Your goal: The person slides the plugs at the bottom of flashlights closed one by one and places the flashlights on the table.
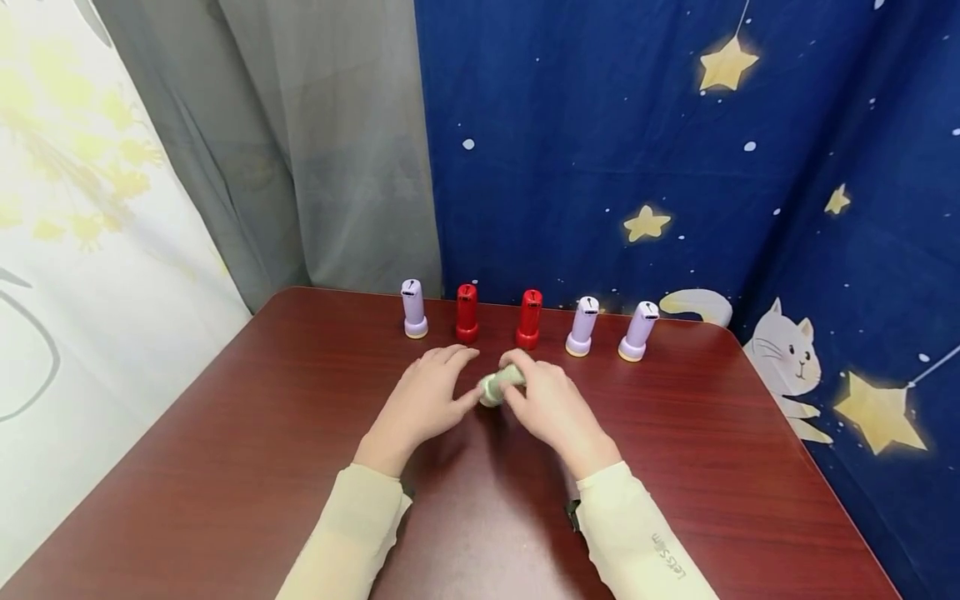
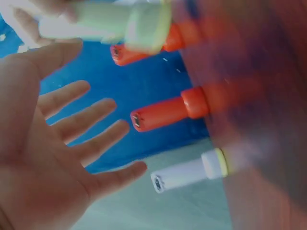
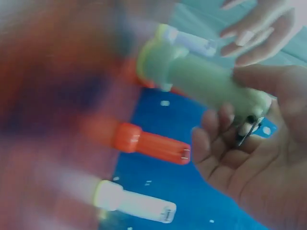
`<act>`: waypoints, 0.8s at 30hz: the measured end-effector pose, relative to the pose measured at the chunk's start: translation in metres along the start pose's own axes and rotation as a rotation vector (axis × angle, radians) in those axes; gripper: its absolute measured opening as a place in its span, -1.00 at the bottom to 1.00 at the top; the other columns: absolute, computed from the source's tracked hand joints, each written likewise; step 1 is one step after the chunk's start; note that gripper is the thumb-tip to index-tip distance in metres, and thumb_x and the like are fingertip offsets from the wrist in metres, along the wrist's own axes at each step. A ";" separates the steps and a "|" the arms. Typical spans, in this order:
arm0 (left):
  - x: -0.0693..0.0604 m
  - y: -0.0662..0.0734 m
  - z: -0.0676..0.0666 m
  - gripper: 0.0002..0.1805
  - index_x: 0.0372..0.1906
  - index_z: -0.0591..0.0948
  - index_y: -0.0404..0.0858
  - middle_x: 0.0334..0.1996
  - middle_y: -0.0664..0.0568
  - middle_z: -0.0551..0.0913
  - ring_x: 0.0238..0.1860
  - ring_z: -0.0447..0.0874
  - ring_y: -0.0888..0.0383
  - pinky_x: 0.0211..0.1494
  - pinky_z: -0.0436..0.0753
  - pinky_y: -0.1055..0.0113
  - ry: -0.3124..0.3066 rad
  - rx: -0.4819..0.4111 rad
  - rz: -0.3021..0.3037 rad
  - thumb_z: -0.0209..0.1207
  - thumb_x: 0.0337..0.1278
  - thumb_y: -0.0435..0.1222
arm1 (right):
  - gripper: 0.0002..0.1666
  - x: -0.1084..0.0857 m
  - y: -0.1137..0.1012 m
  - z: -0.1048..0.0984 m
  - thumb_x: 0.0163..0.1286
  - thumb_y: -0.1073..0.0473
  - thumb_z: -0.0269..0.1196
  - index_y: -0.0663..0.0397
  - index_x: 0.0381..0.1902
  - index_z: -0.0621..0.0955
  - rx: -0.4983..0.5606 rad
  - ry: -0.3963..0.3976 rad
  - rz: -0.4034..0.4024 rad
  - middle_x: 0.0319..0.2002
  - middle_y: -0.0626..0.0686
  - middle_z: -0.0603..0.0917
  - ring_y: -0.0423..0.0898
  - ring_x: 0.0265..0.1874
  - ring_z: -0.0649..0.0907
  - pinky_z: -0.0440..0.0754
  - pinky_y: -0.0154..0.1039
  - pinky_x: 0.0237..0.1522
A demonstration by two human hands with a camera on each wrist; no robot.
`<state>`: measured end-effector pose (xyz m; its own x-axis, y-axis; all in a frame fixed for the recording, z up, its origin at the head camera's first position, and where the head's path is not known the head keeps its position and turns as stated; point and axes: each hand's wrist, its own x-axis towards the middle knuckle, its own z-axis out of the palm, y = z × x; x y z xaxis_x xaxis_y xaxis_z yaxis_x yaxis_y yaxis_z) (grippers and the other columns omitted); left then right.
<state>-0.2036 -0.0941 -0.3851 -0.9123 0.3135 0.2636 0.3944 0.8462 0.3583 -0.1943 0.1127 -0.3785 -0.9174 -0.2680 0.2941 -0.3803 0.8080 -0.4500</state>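
A pale green flashlight (image 1: 503, 382) is held tilted above the table by my right hand (image 1: 553, 405). In the right wrist view, the thumb and fingers grip the narrow end of its body, and its wide head points away from the palm. My left hand (image 1: 422, 400) is beside it, fingers spread and palm bare in the left wrist view. The left thumb is close to the flashlight's head; whether they touch I cannot tell. Beyond the hands stand two red flashlights (image 1: 467, 313) on their heads, with lilac flashlights (image 1: 414, 309) on both sides in the same row.
The dark red-brown wooden table (image 1: 300, 433) stretches out under both arms. Behind its far edge hang a grey curtain (image 1: 360, 150) and a blue curtain with stars (image 1: 570, 150). A white patterned cloth (image 1: 90, 275) borders the left side.
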 end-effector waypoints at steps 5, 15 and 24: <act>0.000 0.014 -0.008 -0.34 0.42 0.57 0.00 0.31 0.10 0.66 0.33 0.61 0.03 0.38 0.68 -0.04 0.050 -0.151 0.080 0.44 0.27 0.03 | -0.63 -0.005 -0.018 -0.033 0.48 -0.09 0.36 -0.21 0.17 0.61 0.192 0.136 0.031 -0.21 0.05 0.81 -0.05 -0.32 0.70 0.73 -0.16 -0.24; -0.002 0.030 -0.019 -0.48 0.31 0.63 -0.07 0.12 0.10 0.74 0.10 0.68 0.15 0.22 0.73 0.19 0.314 -0.246 0.304 0.46 0.28 -0.19 | -0.65 -0.021 -0.045 -0.066 0.43 -0.06 0.41 -0.12 0.09 0.68 0.288 0.329 -0.029 -0.33 -0.04 0.78 -0.14 -0.41 0.66 0.62 -0.24 -0.35; -0.010 0.036 -0.021 -0.46 0.39 0.56 -0.14 0.20 0.05 0.71 0.16 0.69 0.14 0.36 0.70 0.18 0.291 -0.331 0.379 0.35 0.35 -0.39 | -0.56 -0.030 -0.043 -0.082 0.64 0.22 0.11 0.04 0.41 0.54 1.013 -0.050 0.050 -0.27 0.15 0.68 -0.10 -0.49 0.72 0.73 -0.28 -0.43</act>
<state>-0.1778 -0.0762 -0.3559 -0.6510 0.3975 0.6466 0.7439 0.5033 0.4396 -0.1412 0.1287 -0.2990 -0.9300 -0.2867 0.2300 -0.2402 0.0007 -0.9707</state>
